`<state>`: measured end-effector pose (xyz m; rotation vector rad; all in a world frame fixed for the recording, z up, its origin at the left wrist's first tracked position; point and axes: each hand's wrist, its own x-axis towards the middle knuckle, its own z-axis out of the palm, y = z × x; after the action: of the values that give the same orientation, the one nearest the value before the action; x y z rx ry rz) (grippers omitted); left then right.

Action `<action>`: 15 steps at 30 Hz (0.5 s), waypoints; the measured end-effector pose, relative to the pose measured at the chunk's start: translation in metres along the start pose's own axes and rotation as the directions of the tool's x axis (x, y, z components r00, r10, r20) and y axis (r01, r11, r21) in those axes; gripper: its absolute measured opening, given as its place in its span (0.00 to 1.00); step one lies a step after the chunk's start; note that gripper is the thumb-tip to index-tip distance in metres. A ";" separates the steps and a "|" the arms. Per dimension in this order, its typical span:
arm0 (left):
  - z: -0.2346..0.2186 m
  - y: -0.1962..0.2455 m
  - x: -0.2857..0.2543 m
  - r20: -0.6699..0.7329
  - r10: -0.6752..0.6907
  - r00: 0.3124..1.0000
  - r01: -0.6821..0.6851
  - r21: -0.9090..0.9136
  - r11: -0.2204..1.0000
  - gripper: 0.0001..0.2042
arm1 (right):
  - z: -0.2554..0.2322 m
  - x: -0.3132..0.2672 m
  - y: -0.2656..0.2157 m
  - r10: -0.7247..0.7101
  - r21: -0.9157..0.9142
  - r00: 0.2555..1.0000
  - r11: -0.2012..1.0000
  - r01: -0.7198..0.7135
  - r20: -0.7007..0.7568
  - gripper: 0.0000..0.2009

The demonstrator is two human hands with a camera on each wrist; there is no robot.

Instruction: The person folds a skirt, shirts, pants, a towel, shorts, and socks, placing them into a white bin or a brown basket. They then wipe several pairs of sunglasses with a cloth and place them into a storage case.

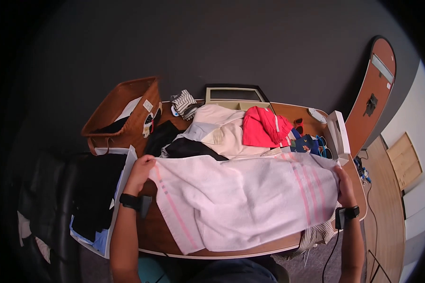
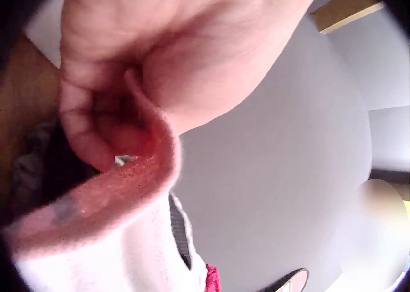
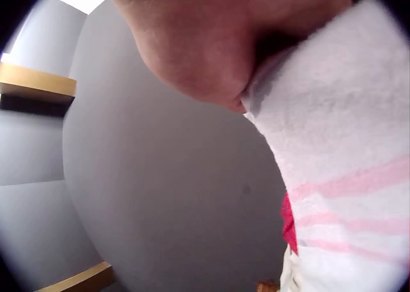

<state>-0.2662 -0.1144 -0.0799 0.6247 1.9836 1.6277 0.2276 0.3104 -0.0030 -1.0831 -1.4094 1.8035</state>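
Note:
A white towel (image 1: pixel 250 198) with pink stripes is stretched between both hands over the front of the table. My left hand (image 1: pixel 140 173) grips its upper left corner, and in the left wrist view the fingers (image 2: pixel 86 132) curl round the pink-striped edge. At the towel's right end my right hand (image 1: pixel 344 186) holds the other upper corner; the right wrist view shows the thumb side pressed to the cloth, other fingers hidden. Behind the towel lies a pile of clothes with cream cloth (image 1: pixel 231 134), a red garment (image 1: pixel 264 127) and a black garment (image 1: pixel 193 148).
A brown basket (image 1: pixel 139 118) stands at the back left, above a white box (image 1: pixel 123 188) of dark clothes. Further back are a framed tray (image 1: pixel 236 94) and striped cloth (image 1: pixel 184 100). Sunglasses (image 1: pixel 299 126) and a white box (image 1: pixel 337 137) sit at the right. Striped fabric (image 1: pixel 316 236) hangs over the front edge.

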 end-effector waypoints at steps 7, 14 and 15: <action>0.002 0.061 -0.040 0.078 -0.047 0.996 0.064 -0.236 0.970 0.09 | -0.010 0.006 0.009 -0.572 -0.848 0.800 0.323 0.420 0.179 0.22; 0.072 0.176 -0.075 0.387 0.317 0.866 -0.112 -0.468 0.877 0.08 | 0.144 -0.125 0.054 -0.095 -0.434 0.535 0.474 0.766 0.840 0.47; 0.090 0.196 -0.078 0.426 0.360 0.830 -0.123 -0.489 0.863 0.09 | 0.152 -0.129 0.078 -0.119 -0.372 0.441 0.371 0.851 0.890 0.50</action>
<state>-0.1414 -0.0603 0.1045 1.0327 1.1325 1.7562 0.1592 0.1096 -0.0323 0.0832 -2.8929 0.9672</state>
